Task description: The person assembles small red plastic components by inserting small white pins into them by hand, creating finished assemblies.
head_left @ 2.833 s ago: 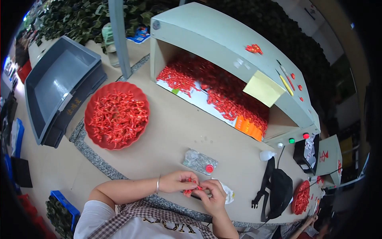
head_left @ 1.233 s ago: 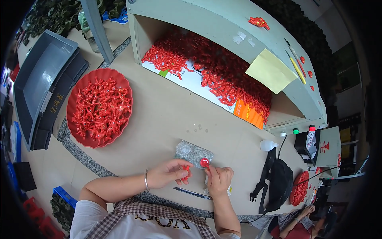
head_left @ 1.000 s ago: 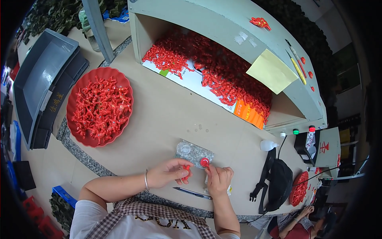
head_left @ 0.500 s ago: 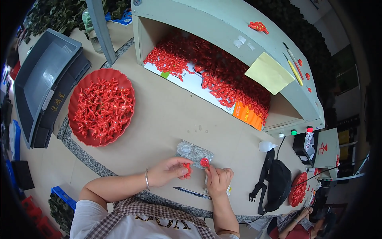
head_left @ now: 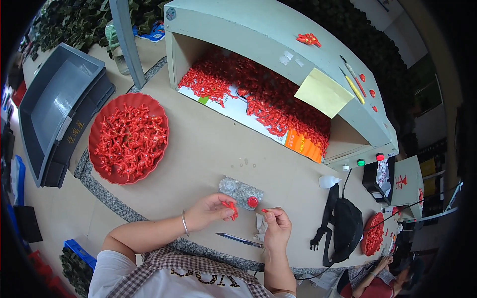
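A small red figurine (head_left: 230, 208) is pinched between the thumb and fingers of my left hand (head_left: 211, 212), which wears a bangle. Just to its right, my right hand (head_left: 277, 227) is closed in a pinch on a small red-tipped thing (head_left: 264, 210); its kind is too small to make out. Beyond both hands lies a speckled grey stone slab (head_left: 241, 190). On it are a small round pot of red (head_left: 252, 201) and a clear shallow cup (head_left: 228, 186). Beside my right hand is a crumpled pale tissue (head_left: 260, 226); a dark pen-like tool (head_left: 240, 240) rests nearer me.
A red scalloped bowl (head_left: 93, 144) of red figurines stands left, beside stacked grey bins (head_left: 59, 99). Ahead, a pale green shelf box (head_left: 223, 22) holds many more figurines (head_left: 278, 111). To the right are a white squeeze bottle (head_left: 328, 182) and black waist bag (head_left: 347, 226). Another person (head_left: 370, 278) sits far right.
My right hand has drawn back from the red pot, toward me and slightly right. My left hand keeps the figurine in nearly the same place. The view has shifted slightly.
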Demonstrator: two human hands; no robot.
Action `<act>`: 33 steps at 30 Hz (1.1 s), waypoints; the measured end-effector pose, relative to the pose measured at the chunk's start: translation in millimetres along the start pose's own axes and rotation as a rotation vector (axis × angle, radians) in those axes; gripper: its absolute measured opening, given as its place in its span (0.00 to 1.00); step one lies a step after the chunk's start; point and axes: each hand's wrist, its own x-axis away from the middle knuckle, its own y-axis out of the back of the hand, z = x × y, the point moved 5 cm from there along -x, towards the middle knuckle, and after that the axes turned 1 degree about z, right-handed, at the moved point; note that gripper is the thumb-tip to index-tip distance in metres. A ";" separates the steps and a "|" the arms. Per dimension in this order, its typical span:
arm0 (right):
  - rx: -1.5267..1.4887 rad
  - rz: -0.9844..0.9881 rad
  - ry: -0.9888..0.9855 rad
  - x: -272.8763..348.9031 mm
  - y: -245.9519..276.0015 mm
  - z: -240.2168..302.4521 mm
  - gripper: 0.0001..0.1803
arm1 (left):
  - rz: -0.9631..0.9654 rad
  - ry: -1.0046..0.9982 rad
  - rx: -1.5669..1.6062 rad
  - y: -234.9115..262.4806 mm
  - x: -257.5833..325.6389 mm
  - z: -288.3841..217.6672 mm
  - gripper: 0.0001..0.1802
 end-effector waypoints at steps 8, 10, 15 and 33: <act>0.754 -0.003 0.740 21.5 -41.9 38.5 0.07 | -0.028 -0.059 0.044 -2.4 -1.4 -3.4 0.15; 0.809 -0.006 0.801 23.9 -47.4 37.6 0.08 | -0.032 -0.065 0.048 -2.3 -0.9 -3.0 0.15; 0.893 -0.009 0.876 26.3 -56.3 36.2 0.09 | -0.036 -0.137 -0.040 -4.6 1.4 -4.1 0.13; 0.637 0.096 0.722 20.6 -61.1 22.9 0.06 | -0.161 -0.483 -0.575 -8.7 9.8 -28.5 0.10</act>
